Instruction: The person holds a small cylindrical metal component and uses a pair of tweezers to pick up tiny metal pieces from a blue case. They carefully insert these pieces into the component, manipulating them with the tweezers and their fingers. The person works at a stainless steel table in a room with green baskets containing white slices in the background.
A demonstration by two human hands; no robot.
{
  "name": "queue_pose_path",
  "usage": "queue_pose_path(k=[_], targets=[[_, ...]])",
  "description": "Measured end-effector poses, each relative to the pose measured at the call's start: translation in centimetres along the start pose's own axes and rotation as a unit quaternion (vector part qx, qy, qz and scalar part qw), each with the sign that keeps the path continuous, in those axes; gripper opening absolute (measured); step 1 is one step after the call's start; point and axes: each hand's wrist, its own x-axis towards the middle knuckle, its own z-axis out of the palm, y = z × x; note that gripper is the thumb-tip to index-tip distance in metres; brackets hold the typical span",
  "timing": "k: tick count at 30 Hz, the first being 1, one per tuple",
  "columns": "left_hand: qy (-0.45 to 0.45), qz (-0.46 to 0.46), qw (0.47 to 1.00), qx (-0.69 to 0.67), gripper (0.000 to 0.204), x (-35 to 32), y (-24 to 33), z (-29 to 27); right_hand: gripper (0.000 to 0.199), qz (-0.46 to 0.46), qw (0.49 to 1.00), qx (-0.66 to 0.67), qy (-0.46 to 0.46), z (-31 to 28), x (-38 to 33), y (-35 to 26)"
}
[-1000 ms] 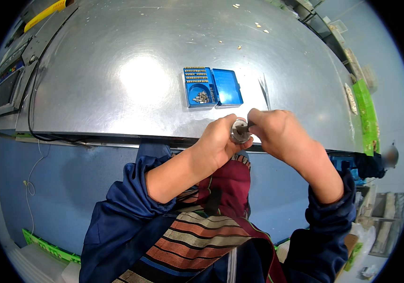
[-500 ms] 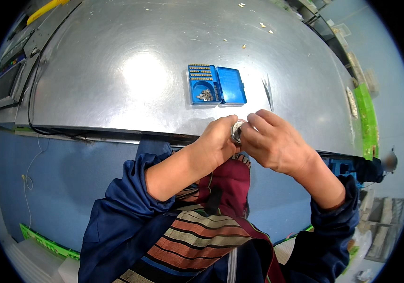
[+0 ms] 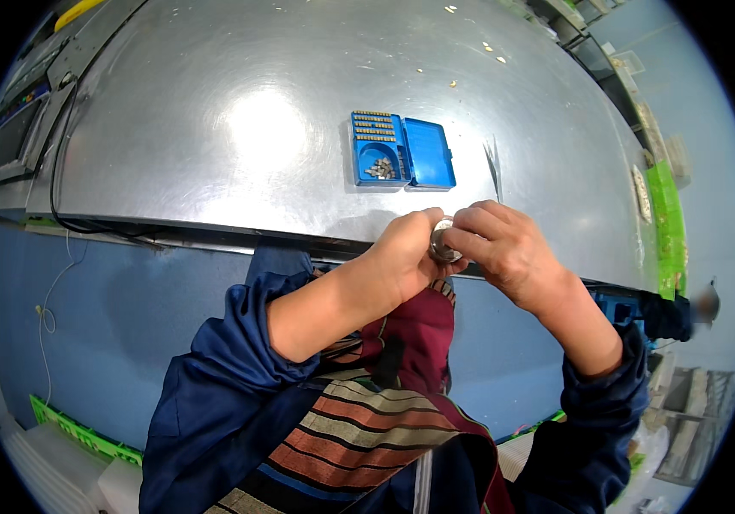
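My left hand [image 3: 406, 253] grips a round silvery metal piece [image 3: 441, 242] just off the near edge of the table. Bent fingers of my right hand [image 3: 509, 248] press against its right side and upper face; whether they pinch anything small is hidden. Beyond the hands lies an open blue plastic box [image 3: 362, 147], its lid [image 3: 430, 154] folded out to the right. Rows of small brass-coloured blocks [image 3: 374, 125] fill the box's far part. Loose small metal blocks [image 3: 381, 168] are heaped in its round compartment. Thin metal tweezers [image 3: 494, 167] rest right of the lid.
The steel table [image 3: 179, 163] stretches away in front of me. A black cable [image 3: 57, 184] hangs at its left side by a dark machine [image 3: 16, 137]. Pale crumbs [image 3: 487, 48] lie at the far side. A bright green strip [image 3: 664, 223] runs along the right edge.
The metal piece has turned a little, its pale face now tipped upward, with my right fingers closer over it. The box and tweezers appear slightly shifted right as the view moved.
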Motion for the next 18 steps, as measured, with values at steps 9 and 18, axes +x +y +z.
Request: queue_pose_path(k=[9,18], targets=[[0.003,0.019,0.999,-0.027,0.025,0.1,0.2,0.0,0.028,-0.073,0.994,-0.053,0.069,-0.7,-1.3,-0.1],[0.049,0.012,0.998,-0.039,0.018,-0.2,-0.1,0.9,0.026,-0.074,0.993,-0.055,0.072,-0.6,-1.4,0.5]])
